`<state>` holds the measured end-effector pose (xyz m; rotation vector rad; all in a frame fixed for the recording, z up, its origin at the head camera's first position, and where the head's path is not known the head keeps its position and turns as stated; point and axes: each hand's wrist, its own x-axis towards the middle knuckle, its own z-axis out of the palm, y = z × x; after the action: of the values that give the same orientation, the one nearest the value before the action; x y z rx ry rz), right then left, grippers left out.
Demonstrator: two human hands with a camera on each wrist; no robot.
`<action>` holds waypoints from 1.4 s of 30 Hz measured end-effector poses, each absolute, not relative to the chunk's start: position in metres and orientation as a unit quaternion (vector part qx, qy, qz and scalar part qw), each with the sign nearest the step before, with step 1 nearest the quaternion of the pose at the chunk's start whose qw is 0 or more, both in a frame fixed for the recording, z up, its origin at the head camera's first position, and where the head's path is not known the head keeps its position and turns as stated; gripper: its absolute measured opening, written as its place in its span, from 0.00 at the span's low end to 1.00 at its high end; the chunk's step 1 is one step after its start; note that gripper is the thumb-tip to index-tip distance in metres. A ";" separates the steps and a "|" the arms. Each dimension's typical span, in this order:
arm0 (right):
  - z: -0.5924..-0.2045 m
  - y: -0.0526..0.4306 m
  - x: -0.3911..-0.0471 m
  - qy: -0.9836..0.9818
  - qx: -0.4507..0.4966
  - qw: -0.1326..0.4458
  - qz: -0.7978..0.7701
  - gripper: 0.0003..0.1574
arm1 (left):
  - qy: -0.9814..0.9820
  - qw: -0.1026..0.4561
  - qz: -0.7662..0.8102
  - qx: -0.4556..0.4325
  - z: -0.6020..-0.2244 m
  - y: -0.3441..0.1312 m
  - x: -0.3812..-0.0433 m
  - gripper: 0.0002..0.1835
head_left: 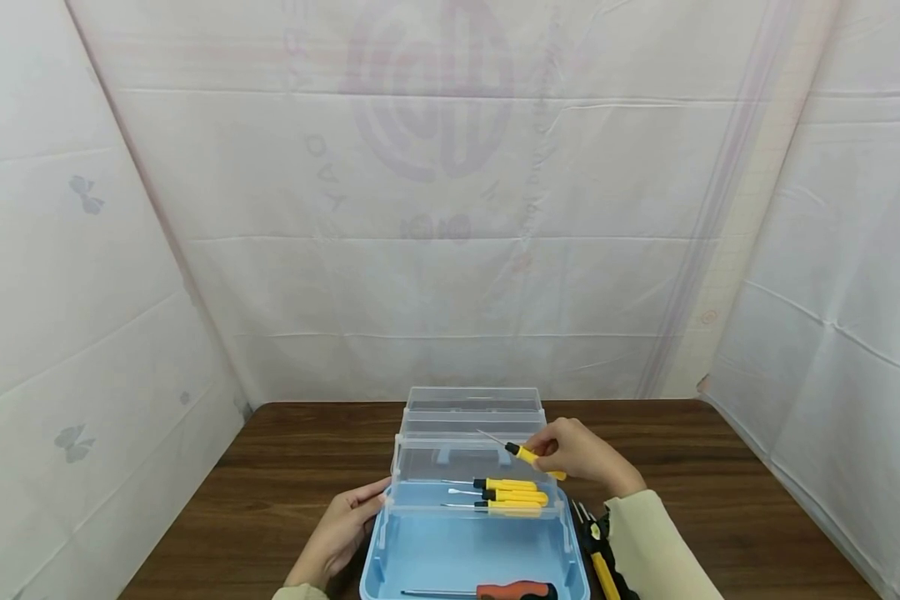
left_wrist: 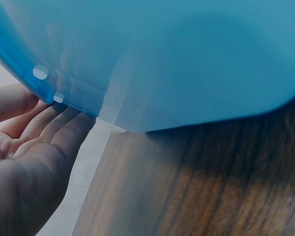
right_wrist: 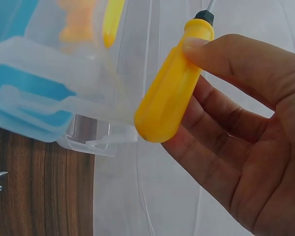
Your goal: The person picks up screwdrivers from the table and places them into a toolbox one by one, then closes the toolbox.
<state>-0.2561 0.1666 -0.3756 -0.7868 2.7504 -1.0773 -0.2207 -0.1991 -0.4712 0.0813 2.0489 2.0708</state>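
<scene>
My right hand [head_left: 579, 452] pinches a yellow-handled screwdriver [right_wrist: 172, 88] between thumb and fingers, its thin shaft pointing up and left in the head view. It is held above the right side of a blue toolbox [head_left: 420, 546] whose clear tiered trays are folded back. Several more yellow-handled screwdrivers [head_left: 512, 485] lie side by side in the nearest clear tray [head_left: 420, 502]. With its thumb and fingers at the edge, my left hand [head_left: 341, 529] holds the toolbox's left rear corner; some fingertips are hidden by the blue wall [left_wrist: 187, 73] in the left wrist view.
A screwdriver with a red and black handle [head_left: 517, 591] lies in the toolbox's blue base. Black and yellow tools [head_left: 603, 567] rest on the dark wooden table [head_left: 285, 467] right of the box, partly under my right sleeve. White sheeting [head_left: 450, 292] hangs behind and at both sides.
</scene>
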 end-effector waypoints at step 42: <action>-0.384 0.143 -0.253 0.906 -0.293 0.034 -0.305 0.12 | 0.706 0.118 0.698 0.025 -0.471 -0.198 -0.222 0.28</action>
<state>-0.2529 0.1426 -0.3840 -0.8998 2.7853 -0.9377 -0.2219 -0.1981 -0.4709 0.0744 2.0645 2.0424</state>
